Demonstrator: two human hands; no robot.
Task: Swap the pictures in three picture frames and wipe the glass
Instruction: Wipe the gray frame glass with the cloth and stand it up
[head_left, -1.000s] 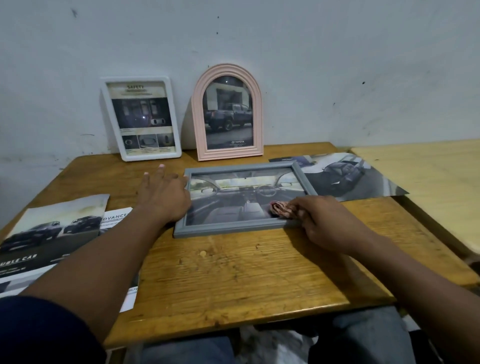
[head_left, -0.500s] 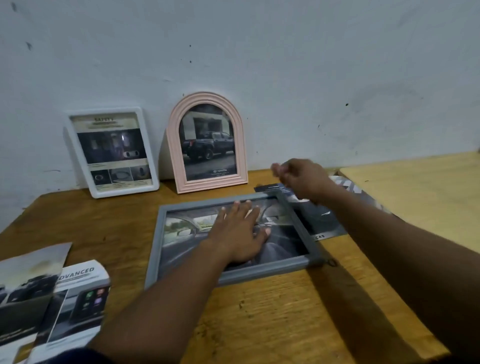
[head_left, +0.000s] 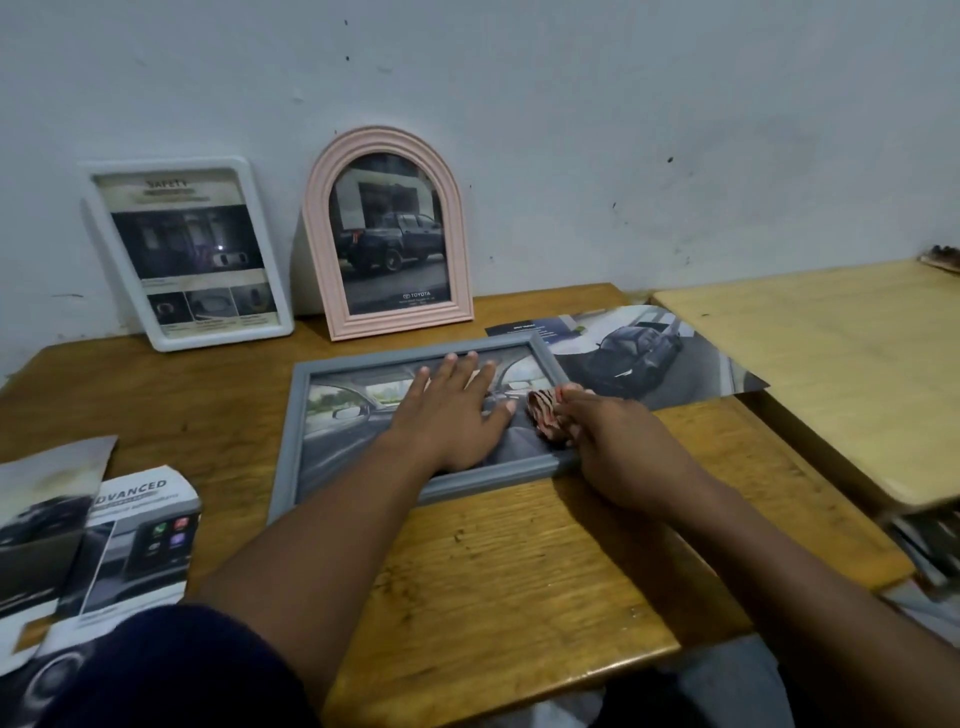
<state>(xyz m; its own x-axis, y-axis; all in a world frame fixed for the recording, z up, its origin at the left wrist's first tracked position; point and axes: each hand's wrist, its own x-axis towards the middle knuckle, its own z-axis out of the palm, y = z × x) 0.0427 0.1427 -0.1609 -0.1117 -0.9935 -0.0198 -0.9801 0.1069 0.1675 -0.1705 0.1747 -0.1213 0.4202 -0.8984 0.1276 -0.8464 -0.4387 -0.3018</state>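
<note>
Grey frame (head_left: 292, 441): flat on the table (head_left: 493, 561), toward its back edge.
Left hand (head_left: 457, 410): I see fingers spread, pressing the glass.
Right hand (head_left: 618, 452): pinching the striped cloth (head_left: 543, 413) on the glass.

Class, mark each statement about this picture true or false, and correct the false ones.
1. The grey rectangular frame lies flat on the brown wooden table. True.
2. The left hand grips the red-and-white striped cloth. False: it rests flat on the grey frame's glass; the right hand holds the cloth.
3. The pink arched frame stands against the wall. True.
4. The white rectangular frame lies face down. False: it leans upright beside the pink frame.
</note>
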